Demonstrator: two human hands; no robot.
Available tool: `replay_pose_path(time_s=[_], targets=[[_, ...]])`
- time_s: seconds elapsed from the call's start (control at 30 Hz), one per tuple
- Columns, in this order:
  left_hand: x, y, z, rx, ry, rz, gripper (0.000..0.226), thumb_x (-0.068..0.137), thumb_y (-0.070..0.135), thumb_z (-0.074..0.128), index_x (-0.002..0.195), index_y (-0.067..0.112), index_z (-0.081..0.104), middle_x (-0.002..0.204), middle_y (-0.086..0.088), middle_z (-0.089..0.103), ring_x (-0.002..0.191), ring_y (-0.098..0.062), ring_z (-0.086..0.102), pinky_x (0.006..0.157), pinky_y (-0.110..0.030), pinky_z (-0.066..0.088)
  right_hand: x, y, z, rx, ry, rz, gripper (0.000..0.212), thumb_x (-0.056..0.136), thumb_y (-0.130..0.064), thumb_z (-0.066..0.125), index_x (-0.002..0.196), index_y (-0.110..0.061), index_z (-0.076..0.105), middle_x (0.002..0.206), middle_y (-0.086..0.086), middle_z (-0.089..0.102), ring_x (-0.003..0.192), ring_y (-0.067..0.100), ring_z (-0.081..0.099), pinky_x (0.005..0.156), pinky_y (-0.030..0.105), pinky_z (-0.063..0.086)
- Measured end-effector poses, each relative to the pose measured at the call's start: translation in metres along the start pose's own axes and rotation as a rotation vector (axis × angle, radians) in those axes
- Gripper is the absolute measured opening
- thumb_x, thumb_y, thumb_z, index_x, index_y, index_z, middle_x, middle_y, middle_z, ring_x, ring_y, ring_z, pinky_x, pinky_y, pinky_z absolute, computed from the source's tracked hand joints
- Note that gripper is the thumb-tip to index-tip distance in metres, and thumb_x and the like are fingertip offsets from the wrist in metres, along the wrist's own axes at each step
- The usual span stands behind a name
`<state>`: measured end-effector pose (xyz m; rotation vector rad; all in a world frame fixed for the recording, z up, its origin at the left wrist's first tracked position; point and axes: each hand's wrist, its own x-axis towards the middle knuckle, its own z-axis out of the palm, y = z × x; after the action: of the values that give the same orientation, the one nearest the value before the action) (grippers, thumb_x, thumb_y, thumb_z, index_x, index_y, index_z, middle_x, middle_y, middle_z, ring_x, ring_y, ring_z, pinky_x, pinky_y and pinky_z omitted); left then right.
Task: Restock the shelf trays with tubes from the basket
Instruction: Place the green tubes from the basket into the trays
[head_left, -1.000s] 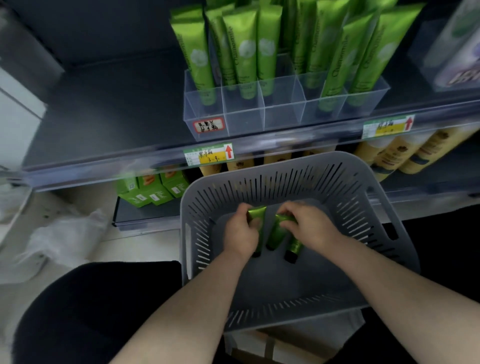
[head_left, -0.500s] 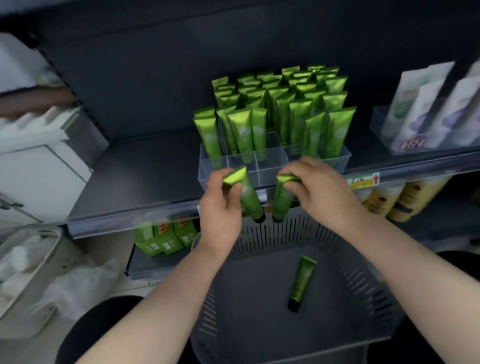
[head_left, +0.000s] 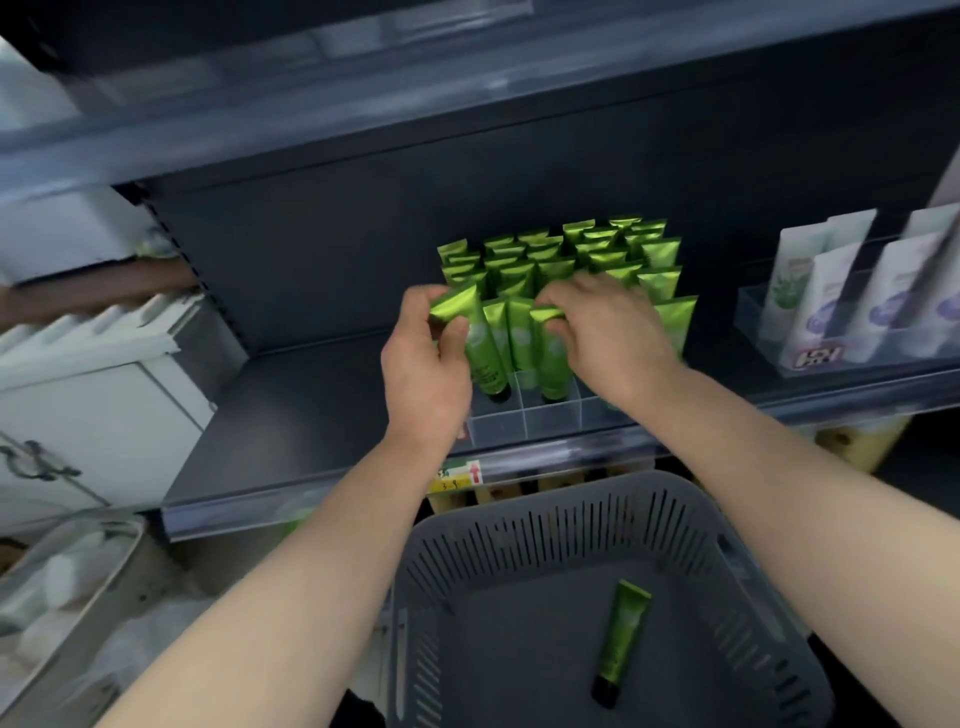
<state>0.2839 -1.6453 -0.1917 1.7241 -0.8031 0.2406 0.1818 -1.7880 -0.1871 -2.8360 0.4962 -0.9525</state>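
Head view, listed from near to far.

1. Basket (head_left: 519, 561): grey plastic with slotted walls, at 6 o'clock, below the shelf edge. One green tube (head_left: 621, 642) lies flat on its floor toward 5 o'clock, black cap nearest the camera.
2. Bare forearms: two, rising from 7 and 4 o'clock over the basket to the shelf.
3. Price label (head_left: 457, 475): yellow and green with a red arrow, on the shelf's clear front rail just above the basket rim.
4. Shelf (head_left: 311, 415): dark grey and matt, running from 9 to 3 o'clock.
5. Divided tray (head_left: 524, 421): clear plastic, at the shelf's front edge, centre.
6. Left hand (head_left: 423, 374): fingers and thumb curled round the crimped end of a left-held tube (head_left: 480, 348), tilted with its black cap down over the tray's front cells.
7. Right hand (head_left: 608, 332): fingertips pinch the crimped top of a right-held tube (head_left: 550, 358), nearly upright and cap down, just beside the other. Whether either cap touches the tray floor cannot be told.
8. Standing tubes (head_left: 597, 249): green, in packed rows with crimped ends up, filling the tray behind both hands toward 12 o'clock.
9. White tubes (head_left: 826, 291): upright in a second clear tray (head_left: 753, 322) at 3 o'clock, well apart from the green stock.
10. Back panel (head_left: 363, 234): dark, with an upper shelf (head_left: 467, 78) at 12 o'clock.
11. Room: a white cabinet (head_left: 104, 405) at 9 o'clock and a blurred pale bin (head_left: 67, 582) at 8 o'clock.
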Motion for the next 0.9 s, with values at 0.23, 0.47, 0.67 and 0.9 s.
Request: replay_pose_path(time_s=[0.23,0.47,0.67,0.9], targets=[[0.008,-0.015,0.008,0.143,-0.089,-0.062,0.023,0.095,0.009,0.052,0.117,0.016,0.054,0.081,0.004,0.057,0.068,-0.007,0.054,0.059,-0.015,0.041,-0.003,0.003,0.019,-0.151,-0.086,-0.019,0.030,0.089,-0.010,0.059,0.118,-0.018,0.059,0.100,0.003,0.066,0.106,0.024,0.047,0.087,0.041,0.036],[0.013,-0.025,0.022,0.237,-0.179,-0.152,0.027,0.096,0.008,0.048,0.121,0.017,0.053,0.073,0.005,0.052,0.056,-0.004,0.048,0.043,-0.011,0.033,-0.004,0.000,0.023,-0.223,-0.084,-0.056,0.054,0.083,0.000,0.056,0.134,-0.016,0.048,0.117,0.007,0.062,0.116,0.028,0.044,0.090,0.043,0.036],[0.008,-0.030,0.021,0.250,-0.203,-0.143,0.029,0.095,0.001,0.044,0.118,0.016,0.054,0.102,-0.004,0.058,0.083,-0.012,0.053,0.050,-0.009,0.034,-0.012,0.002,0.028,-0.221,0.022,-0.094,0.056,0.075,0.005,0.065,0.127,-0.015,0.056,0.122,0.007,0.060,0.111,0.030,0.049,0.081,0.043,0.041],[0.000,-0.028,0.014,0.193,-0.021,0.098,0.029,0.090,0.000,0.052,0.112,0.016,0.061,0.110,0.001,0.062,0.106,-0.014,0.056,0.089,-0.012,0.043,-0.040,-0.003,0.033,-0.153,0.043,-0.106,0.063,0.066,0.013,0.064,0.124,-0.012,0.059,0.127,0.010,0.057,0.112,0.031,0.049,0.080,0.043,0.042]])
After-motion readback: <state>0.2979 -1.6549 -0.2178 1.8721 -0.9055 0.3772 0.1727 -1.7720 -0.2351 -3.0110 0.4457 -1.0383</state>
